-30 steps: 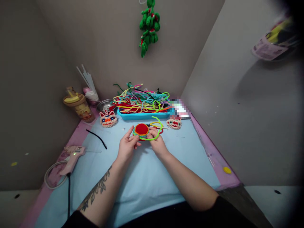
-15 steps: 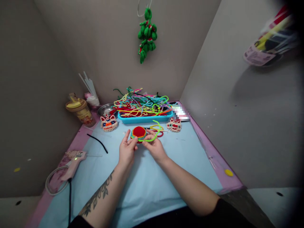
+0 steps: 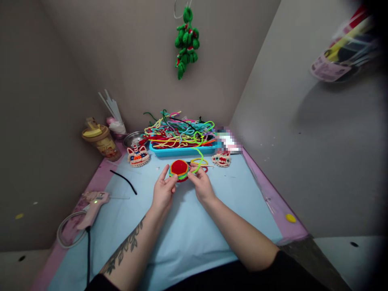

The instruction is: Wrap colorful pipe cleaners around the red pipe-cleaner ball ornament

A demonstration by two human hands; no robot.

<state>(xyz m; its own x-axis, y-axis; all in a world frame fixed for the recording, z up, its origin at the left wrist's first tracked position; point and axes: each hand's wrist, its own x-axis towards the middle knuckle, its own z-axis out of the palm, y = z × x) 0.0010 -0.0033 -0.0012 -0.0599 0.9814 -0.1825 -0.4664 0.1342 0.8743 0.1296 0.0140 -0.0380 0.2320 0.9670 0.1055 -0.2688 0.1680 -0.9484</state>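
Observation:
Between my hands is a round craft piece (image 3: pixel 179 167) with a red top and orange, teal and lime bands round its side. My left hand (image 3: pixel 164 186) is closed on its left edge, thumb at the front and index finger raised. A lime-green pipe cleaner (image 3: pixel 199 160) runs along the front of the piece and curves upward at the right. My right hand (image 3: pixel 202 182) pinches this pipe cleaner close to the right edge of the piece. Scissors (image 3: pixel 205 163) with yellow and red handles lie just behind the right hand, partly hidden.
A blue tray (image 3: pixel 182 152) heaped with pipe cleaners stands at the back. Lion-head pieces sit left (image 3: pixel 138 156) and right (image 3: pixel 221 159) before it. A pink glue gun (image 3: pixel 95 208), its light on, and a black pipe cleaner (image 3: pixel 124 181) lie left. A phone (image 3: pixel 230 142) is back right.
My right hand has drawn in round the right side of the piece, bringing the lime pipe cleaner against its side. The piece has turned slightly and shifted a little right.

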